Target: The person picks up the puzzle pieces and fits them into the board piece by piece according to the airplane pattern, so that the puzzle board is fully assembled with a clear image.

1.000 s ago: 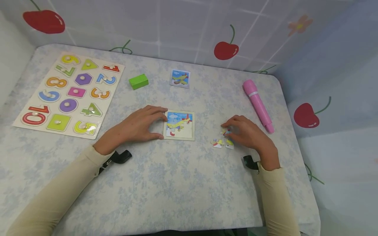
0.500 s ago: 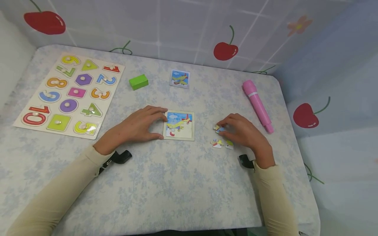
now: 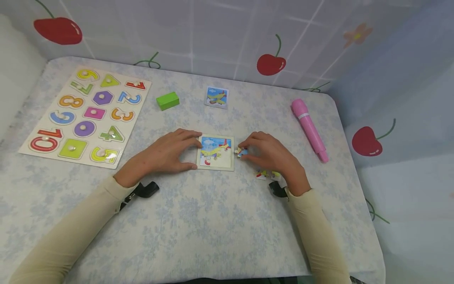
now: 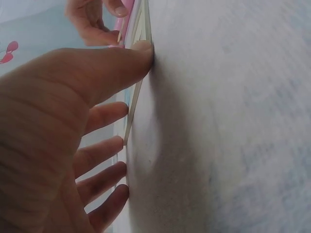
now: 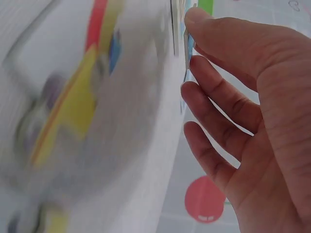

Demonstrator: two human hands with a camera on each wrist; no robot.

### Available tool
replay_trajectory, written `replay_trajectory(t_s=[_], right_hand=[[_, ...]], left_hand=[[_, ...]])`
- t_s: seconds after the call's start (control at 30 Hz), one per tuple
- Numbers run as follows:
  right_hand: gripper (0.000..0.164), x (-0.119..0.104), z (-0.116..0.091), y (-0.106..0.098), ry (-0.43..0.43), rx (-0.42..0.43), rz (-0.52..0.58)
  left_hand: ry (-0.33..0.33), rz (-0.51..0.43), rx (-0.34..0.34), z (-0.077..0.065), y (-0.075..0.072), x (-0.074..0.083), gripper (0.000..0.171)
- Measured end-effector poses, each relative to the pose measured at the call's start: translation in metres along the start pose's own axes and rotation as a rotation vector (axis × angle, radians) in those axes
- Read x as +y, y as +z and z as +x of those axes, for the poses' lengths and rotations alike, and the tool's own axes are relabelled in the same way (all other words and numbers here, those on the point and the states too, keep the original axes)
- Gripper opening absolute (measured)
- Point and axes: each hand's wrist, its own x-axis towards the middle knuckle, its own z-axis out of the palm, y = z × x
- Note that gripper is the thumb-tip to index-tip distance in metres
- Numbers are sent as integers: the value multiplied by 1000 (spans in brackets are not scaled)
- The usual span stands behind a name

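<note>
A square jigsaw tray (image 3: 215,170) with a partly filled airplane picture lies flat on the table; bare backing shows at its lower right. My left hand (image 3: 170,153) holds its left side, thumb at the near corner and fingertips at the far one. In the left wrist view, the thumb (image 4: 121,63) and fingers touch the tray's edge. Just right of the tray, my right hand (image 3: 269,154) pinches a jigsaw piece (image 3: 239,152) between thumb and fingers. The right wrist view shows this piece (image 5: 189,46) edge-on. Loose jigsaw pieces (image 3: 261,174) lie below the right hand, partly covered.
A number-and-shape peg puzzle board (image 3: 85,118) lies at the left. Behind the tray are a green block (image 3: 168,101) and a small airplane picture card (image 3: 216,97). A pink toy microphone (image 3: 309,129) lies at the right. Curtains hang behind the table (image 3: 198,228).
My right hand has picked the jigsaw piece up from the loose pieces and carried it left, beside the tray. My left hand has stayed on the tray.
</note>
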Motion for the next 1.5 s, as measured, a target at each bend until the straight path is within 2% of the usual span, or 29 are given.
replay_trajectory(t_s=[0.6, 0.87, 1.07, 1.5], right_hand=[[31, -18, 32, 18, -113, -12, -89], [30, -20, 35, 23, -133, -2, -115], [31, -22, 35, 25, -140, 5, -115], [25, -24, 35, 27, -118, 16, -101]], left_hand=[[6, 8, 21, 1, -1, 1, 63], [27, 1, 36, 1, 0, 2, 63], [18, 4, 26, 0, 1, 1, 65], [27, 10, 44, -1, 2, 1, 62]])
